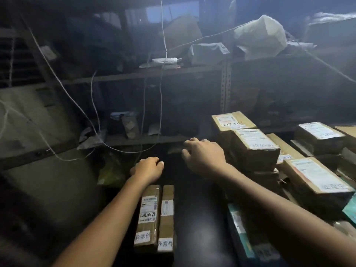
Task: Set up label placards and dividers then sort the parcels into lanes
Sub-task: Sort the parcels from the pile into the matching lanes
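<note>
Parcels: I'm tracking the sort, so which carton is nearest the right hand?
The front stacked carton, white-labelled, just right of the right hand; the two narrow cartons lie by the left hand instead.

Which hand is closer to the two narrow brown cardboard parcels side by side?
Left. The left hand is just beyond the narrow parcels; the right hand is further right, beside the stacked boxes.

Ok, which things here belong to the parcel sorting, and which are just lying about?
Job: two narrow parcels side by side; parcel stack at right; left hand; right hand.
Lying about: white bags up top; hanging cords; yellow bag.
</note>
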`<state>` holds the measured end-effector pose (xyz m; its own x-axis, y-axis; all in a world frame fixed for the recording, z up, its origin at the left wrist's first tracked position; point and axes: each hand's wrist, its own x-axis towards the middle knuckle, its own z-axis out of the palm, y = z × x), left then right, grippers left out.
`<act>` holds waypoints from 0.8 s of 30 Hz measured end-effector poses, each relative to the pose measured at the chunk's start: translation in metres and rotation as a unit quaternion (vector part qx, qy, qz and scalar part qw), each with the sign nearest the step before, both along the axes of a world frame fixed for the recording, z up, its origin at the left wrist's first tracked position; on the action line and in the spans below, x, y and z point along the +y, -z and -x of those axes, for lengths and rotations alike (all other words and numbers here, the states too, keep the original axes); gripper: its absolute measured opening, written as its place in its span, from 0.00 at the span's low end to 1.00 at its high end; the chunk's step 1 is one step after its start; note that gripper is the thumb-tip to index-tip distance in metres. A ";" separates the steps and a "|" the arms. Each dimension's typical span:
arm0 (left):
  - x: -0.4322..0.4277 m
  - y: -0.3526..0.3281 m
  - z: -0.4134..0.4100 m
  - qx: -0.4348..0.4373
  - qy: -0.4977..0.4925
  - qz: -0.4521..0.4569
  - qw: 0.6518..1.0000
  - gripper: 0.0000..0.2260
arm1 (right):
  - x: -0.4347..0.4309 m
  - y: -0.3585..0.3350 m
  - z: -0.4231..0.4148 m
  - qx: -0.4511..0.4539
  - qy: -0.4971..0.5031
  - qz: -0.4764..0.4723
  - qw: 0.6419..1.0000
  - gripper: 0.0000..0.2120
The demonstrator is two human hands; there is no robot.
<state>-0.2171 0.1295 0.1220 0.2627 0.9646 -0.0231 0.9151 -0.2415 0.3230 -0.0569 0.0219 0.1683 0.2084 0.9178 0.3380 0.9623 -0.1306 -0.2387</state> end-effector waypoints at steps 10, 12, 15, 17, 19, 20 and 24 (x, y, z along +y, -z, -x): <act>0.014 0.110 0.111 0.028 -0.013 0.120 0.992 0.17 | 0.055 0.131 0.108 0.285 -0.038 0.250 0.925 0.20; 0.014 0.135 0.123 0.025 0.000 0.152 0.988 0.16 | 0.060 0.160 0.125 0.374 -0.017 0.277 0.885 0.22; 0.009 0.166 0.130 -0.005 0.015 0.205 0.979 0.18 | 0.065 0.199 0.142 0.427 0.025 0.280 0.859 0.24; 0.007 0.184 0.131 -0.043 0.020 0.243 0.969 0.21 | 0.067 0.221 0.152 0.464 0.055 0.286 0.837 0.27; 0.002 0.193 0.132 -0.091 0.007 0.280 0.956 0.20 | 0.067 0.239 0.155 0.490 0.073 0.280 0.823 0.30; 0.001 0.197 0.135 -0.118 -0.003 0.293 0.949 0.19 | 0.066 0.248 0.157 0.507 0.080 0.275 0.813 0.33; -0.002 0.209 0.144 -0.217 -0.053 0.333 0.916 0.28 | 0.051 0.272 0.175 0.562 0.096 0.273 0.775 0.31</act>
